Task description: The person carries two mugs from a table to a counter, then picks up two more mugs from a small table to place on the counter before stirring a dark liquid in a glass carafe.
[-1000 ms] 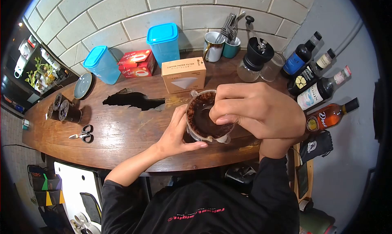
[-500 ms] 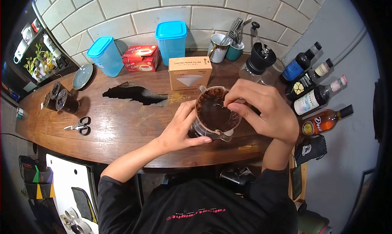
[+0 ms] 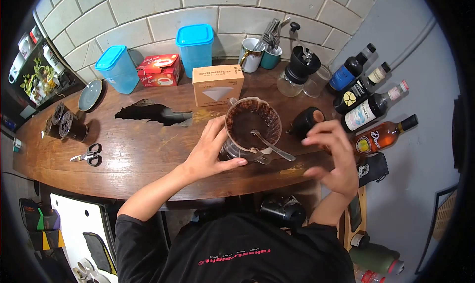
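Observation:
A coffee dripper [image 3: 273, 120] with dark wet coffee grounds [image 3: 243, 126] sits on a glass server [image 3: 231, 150] near the table's front edge. My left hand [image 3: 208, 152] curves around the left side of the dripper and server, with thumb and fingers against them. A metal spoon [image 3: 277, 148] stands tilted in the grounds, its handle leaning on the rim toward the front right. Off to the right, my right hand [image 3: 335, 159] holds nothing, with its fingers apart. Just beyond its fingertips is a black kettle [image 3: 303, 122] with a wooden knob; part of it is hidden.
A paper filter box [image 3: 217, 87] stands behind the dripper. Behind to the right is a black-topped hand grinder [image 3: 298, 70]. Several bottles [image 3: 366, 117] line the right side. Scissors [image 3: 89, 155] lie left, beside a jagged hole [image 3: 153, 113] in the wooden table [image 3: 133, 169].
My right hand has let go of the spoon and moved right, its fingers spreading. The spoon handle now rests on the dripper's rim. The black kettle has come into sight.

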Motion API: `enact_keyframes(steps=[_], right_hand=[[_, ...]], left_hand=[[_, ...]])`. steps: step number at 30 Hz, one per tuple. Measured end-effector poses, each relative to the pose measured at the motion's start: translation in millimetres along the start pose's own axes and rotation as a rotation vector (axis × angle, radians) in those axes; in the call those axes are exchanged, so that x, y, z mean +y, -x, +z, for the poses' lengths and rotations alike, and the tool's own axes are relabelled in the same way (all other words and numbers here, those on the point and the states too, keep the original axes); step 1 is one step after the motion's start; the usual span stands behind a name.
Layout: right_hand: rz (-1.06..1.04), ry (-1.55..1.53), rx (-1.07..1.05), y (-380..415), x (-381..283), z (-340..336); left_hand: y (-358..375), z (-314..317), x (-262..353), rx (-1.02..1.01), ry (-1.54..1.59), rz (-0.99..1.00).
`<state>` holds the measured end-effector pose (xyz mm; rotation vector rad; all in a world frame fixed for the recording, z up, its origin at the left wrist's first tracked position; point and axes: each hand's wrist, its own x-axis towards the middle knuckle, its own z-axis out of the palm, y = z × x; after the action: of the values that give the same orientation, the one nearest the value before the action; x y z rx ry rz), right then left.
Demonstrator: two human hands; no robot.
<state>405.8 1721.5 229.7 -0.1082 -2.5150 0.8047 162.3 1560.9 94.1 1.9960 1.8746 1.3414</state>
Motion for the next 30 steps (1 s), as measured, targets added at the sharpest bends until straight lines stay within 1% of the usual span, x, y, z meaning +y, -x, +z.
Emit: enact_keyframes(steps=[3,4,6,7,9,10,11,13,14,16,17,19,20,22,23,25,26,27,29,30], right_hand=[[0.286,0.153,0.4,27,26,-5],[0.284,0.157,0.402,37,38,-5],[0.535,0.415,0.552,57,58,-2],[0.533,0.416,0.552,64,61,0],[0.74,0.379,0.433,74,66,4],[0.791,0.322,0.392,75,69,7],[0.83,0.283,0.373,82,84,12],[0.857,0.078,0.314,80,91,15],[0.86,0.073,0.321,81,97,15],[0.966,-0.376,0.28,82,109,14],[0.961,-0.381,0.281,80,109,15],[1.028,-0.55,0.323,77,109,17],[1.025,-0.552,0.32,76,110,18],[1.091,-0.75,0.352,77,116,17],[1.092,-0.752,0.352,79,120,14],[1.114,-0.995,0.235,82,130,8],[1.115,-1.071,0.217,83,134,8],[1.113,-1.069,0.22,81,135,8],[1.097,-1.162,0.111,77,134,10],[1.096,-1.16,0.107,75,131,12]], left_hand=[[0,0,0,0.001,-0.004,0.003],[0,0,1,0.001,-0.003,-0.002],[0,0,0,0.001,-0.002,-0.004],[1,0,0,-0.002,-0.002,-0.009],[1,0,0,0.002,0.003,-0.014],[1,0,0,-0.001,0.01,-0.018],[1,1,0,-0.008,0.01,-0.017],[1,1,-1,-0.005,-0.004,-0.013],[1,1,-1,-0.012,-0.007,-0.009],[0,1,0,-0.003,0.014,-0.016],[0,1,0,-0.002,0.008,-0.015],[1,1,1,0.001,0.008,-0.023],[1,1,1,0.003,0.005,-0.025],[1,1,0,0.003,0.002,-0.013],[1,1,1,0.001,0.002,-0.014],[1,1,1,0.007,0.002,-0.009],[1,1,0,0.005,0.003,-0.006],[1,2,-1,0.006,0.008,-0.004],[2,2,-1,0.013,0.014,-0.005],[1,2,1,0.013,0.007,-0.003]])
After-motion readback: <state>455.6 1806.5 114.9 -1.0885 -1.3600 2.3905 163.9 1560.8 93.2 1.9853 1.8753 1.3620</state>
